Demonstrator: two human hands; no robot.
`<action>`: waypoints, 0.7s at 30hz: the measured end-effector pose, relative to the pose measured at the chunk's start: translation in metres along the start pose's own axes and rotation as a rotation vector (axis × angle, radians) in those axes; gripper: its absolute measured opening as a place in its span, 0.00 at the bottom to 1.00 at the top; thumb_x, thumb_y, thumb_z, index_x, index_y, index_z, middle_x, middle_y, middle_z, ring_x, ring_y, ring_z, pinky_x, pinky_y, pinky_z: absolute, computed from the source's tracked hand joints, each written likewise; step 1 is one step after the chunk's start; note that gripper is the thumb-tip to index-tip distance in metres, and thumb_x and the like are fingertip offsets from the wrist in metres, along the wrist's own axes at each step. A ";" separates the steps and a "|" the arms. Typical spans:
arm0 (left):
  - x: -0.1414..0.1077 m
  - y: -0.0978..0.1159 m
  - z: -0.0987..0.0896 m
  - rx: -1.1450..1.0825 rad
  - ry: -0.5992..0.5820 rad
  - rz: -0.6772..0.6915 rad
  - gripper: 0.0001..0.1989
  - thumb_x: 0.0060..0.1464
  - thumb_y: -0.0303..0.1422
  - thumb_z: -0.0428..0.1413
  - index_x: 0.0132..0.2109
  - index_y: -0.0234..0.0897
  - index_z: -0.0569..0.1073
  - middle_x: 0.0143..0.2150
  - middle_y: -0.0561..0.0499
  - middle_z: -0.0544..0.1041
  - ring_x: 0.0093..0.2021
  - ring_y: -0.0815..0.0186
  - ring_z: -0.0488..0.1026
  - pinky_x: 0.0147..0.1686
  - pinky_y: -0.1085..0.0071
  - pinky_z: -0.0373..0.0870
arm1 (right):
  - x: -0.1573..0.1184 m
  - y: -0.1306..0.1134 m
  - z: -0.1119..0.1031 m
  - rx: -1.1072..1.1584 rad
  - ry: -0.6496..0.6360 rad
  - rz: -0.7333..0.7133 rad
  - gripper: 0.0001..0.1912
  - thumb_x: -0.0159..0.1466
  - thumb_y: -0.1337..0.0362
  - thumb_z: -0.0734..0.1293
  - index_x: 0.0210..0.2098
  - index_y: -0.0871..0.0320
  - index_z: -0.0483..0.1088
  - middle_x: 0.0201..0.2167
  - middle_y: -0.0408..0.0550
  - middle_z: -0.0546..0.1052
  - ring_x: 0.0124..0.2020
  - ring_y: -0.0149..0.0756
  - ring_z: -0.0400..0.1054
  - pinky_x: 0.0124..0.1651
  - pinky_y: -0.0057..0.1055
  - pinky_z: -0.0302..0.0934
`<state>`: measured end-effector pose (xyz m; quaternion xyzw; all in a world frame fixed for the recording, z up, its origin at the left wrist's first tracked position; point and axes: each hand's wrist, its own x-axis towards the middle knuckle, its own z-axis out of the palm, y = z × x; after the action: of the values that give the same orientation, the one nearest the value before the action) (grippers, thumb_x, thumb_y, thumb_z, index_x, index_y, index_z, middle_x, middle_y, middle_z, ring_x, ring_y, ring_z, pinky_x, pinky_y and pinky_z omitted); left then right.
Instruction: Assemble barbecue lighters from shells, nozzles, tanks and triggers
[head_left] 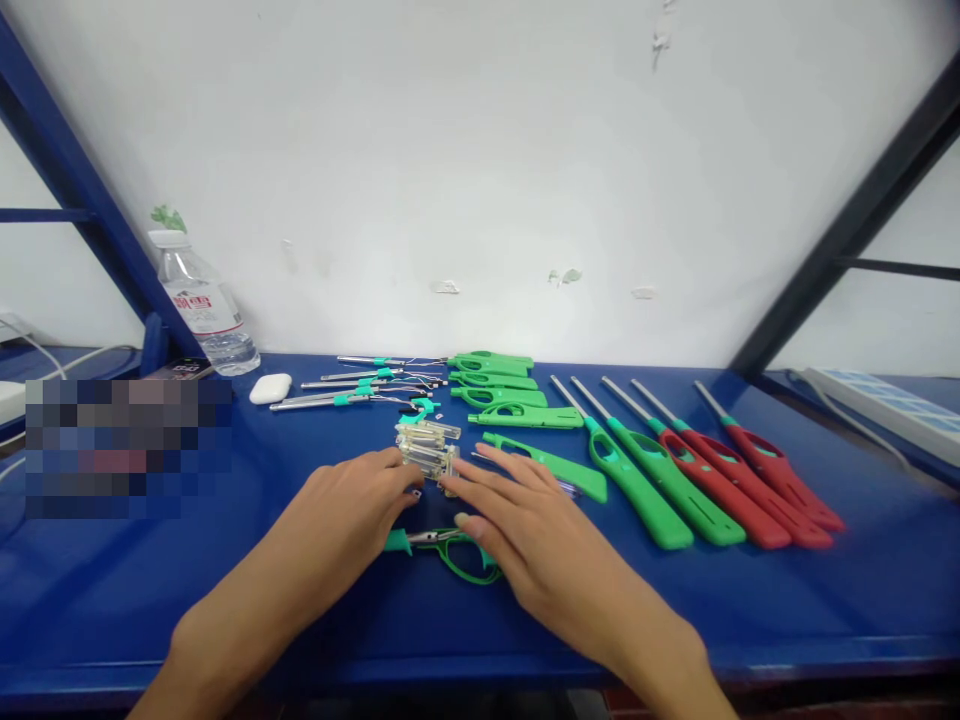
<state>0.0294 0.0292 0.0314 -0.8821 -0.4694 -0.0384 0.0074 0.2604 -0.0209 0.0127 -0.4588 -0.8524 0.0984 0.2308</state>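
Note:
A small pile of clear plastic lighter fuel tanks (pixel 427 450) lies mid-table between my hands. My left hand (pixel 356 500) is at its left side, fingers curled down and together; a small piece (pixel 417 492) shows by the fingertips, and whatever they hold is hidden. My right hand (pixel 532 530) reaches in from the right with fingers stretched, the tips touching the pile's right end. Below the hands lies an open green lighter handle (pixel 469 573) with a metal part in it, partly under my right thumb. A green handle shell (pixel 574 472) lies beyond my right hand.
Green handle shells (pixel 525 415) lie in a column at the back, with metal lighter tubes and wires (pixel 322 400) to their left. Green lighters (pixel 637 490) and red lighters (pixel 727 480) lie at right. A water bottle (pixel 202 310) and white case (pixel 270 388) stand back left.

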 end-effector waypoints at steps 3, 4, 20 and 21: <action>0.001 0.001 -0.002 -0.008 -0.003 -0.011 0.11 0.71 0.25 0.52 0.46 0.43 0.77 0.44 0.51 0.81 0.44 0.57 0.81 0.37 0.65 0.67 | 0.000 -0.004 0.001 0.040 -0.062 0.016 0.23 0.81 0.56 0.56 0.72 0.48 0.64 0.72 0.38 0.69 0.77 0.44 0.52 0.78 0.54 0.47; 0.001 0.002 -0.002 -0.012 -0.007 -0.014 0.11 0.71 0.25 0.52 0.44 0.43 0.77 0.43 0.52 0.81 0.43 0.57 0.81 0.35 0.66 0.67 | 0.000 -0.004 0.000 0.040 -0.056 0.024 0.22 0.81 0.57 0.56 0.71 0.49 0.66 0.71 0.39 0.71 0.76 0.44 0.54 0.77 0.54 0.47; -0.001 0.004 0.000 -0.056 -0.083 -0.060 0.09 0.74 0.26 0.49 0.46 0.40 0.73 0.46 0.50 0.80 0.42 0.56 0.82 0.36 0.64 0.66 | 0.004 0.007 0.004 0.003 0.130 0.032 0.11 0.76 0.62 0.66 0.46 0.50 0.83 0.50 0.44 0.86 0.56 0.48 0.74 0.63 0.51 0.60; -0.002 0.004 0.000 -0.060 -0.086 -0.059 0.09 0.74 0.26 0.49 0.46 0.40 0.73 0.46 0.50 0.80 0.42 0.56 0.82 0.37 0.64 0.67 | 0.005 0.007 0.004 0.010 0.139 0.038 0.10 0.75 0.64 0.67 0.45 0.51 0.83 0.48 0.44 0.86 0.54 0.47 0.75 0.62 0.50 0.61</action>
<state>0.0313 0.0258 0.0317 -0.8685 -0.4937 -0.0148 -0.0405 0.2615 -0.0128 0.0078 -0.4794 -0.8249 0.0748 0.2899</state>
